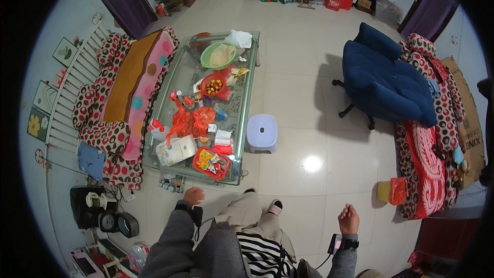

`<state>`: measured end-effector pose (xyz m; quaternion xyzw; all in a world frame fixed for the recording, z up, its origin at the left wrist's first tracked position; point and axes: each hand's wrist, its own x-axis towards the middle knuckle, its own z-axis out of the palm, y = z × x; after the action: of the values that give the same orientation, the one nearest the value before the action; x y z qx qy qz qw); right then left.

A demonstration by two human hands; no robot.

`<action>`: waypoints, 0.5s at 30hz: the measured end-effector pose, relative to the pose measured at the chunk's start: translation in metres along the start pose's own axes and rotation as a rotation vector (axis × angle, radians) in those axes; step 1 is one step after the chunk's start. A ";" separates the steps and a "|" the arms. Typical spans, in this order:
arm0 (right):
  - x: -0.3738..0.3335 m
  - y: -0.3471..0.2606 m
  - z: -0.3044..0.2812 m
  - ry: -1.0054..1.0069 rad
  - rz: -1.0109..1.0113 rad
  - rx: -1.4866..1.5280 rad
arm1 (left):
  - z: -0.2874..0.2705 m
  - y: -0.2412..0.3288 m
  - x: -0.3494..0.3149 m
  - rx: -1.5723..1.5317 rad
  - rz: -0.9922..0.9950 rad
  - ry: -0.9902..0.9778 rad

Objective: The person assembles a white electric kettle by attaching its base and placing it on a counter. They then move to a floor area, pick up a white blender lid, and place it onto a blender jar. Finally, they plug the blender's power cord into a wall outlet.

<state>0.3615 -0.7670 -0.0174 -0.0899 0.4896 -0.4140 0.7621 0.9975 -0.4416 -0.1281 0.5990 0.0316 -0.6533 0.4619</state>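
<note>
My left hand (pixel 194 196) hangs just off the near end of a glass-topped table (pixel 237 139), its fingers loosely curled and no object showing in them. Out to the right over the tiled floor, my right hand (pixel 349 220) is held up with its fingers folded in; nothing shows in it either. Both wrists wear dark straps with small devices. Nearest to the left hand on the table are a red tray (pixel 220 174) of wrapped sweets and a white package (pixel 176 150). Red plastic bags (pixel 203 117) lie behind them.
A pale stool (pixel 262 132) stands at the table's right side. Farther right are a blue swivel chair (pixel 383 80) and a yellow bin (pixel 383 192). A patterned sofa (pixel 110 136) runs along the left. On the table sit a green basin (pixel 207 61) and a red bowl (pixel 222 92).
</note>
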 end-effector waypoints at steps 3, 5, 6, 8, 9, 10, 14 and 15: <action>0.041 -0.062 0.054 -0.006 -0.054 -0.178 | 0.081 -0.036 -0.003 0.233 -0.041 0.515; 0.070 -0.068 0.089 -0.058 -0.024 -0.237 | 0.074 -0.053 -0.017 0.164 -0.063 0.589; 0.086 -0.071 0.105 -0.078 -0.007 -0.264 | 0.075 -0.060 -0.016 0.135 -0.073 0.613; 0.117 -0.077 0.134 -0.130 0.022 -0.322 | 0.080 -0.071 -0.001 0.058 -0.080 0.633; 0.130 -0.078 0.146 -0.140 0.038 -0.358 | 0.082 -0.073 0.010 0.017 -0.076 0.632; 0.145 -0.082 0.153 -0.172 0.071 -0.373 | 0.090 -0.072 0.031 -0.032 -0.066 0.621; 0.178 -0.114 0.193 -0.171 0.152 -0.458 | 0.131 -0.052 0.093 -0.052 0.022 0.510; 0.194 -0.136 0.195 -0.183 0.127 -0.464 | 0.168 -0.014 0.117 -0.056 -0.005 0.474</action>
<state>0.4818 -1.0456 0.0244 -0.2686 0.5050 -0.2320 0.7868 0.8791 -0.6000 -0.1834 0.7226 0.1585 -0.4944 0.4563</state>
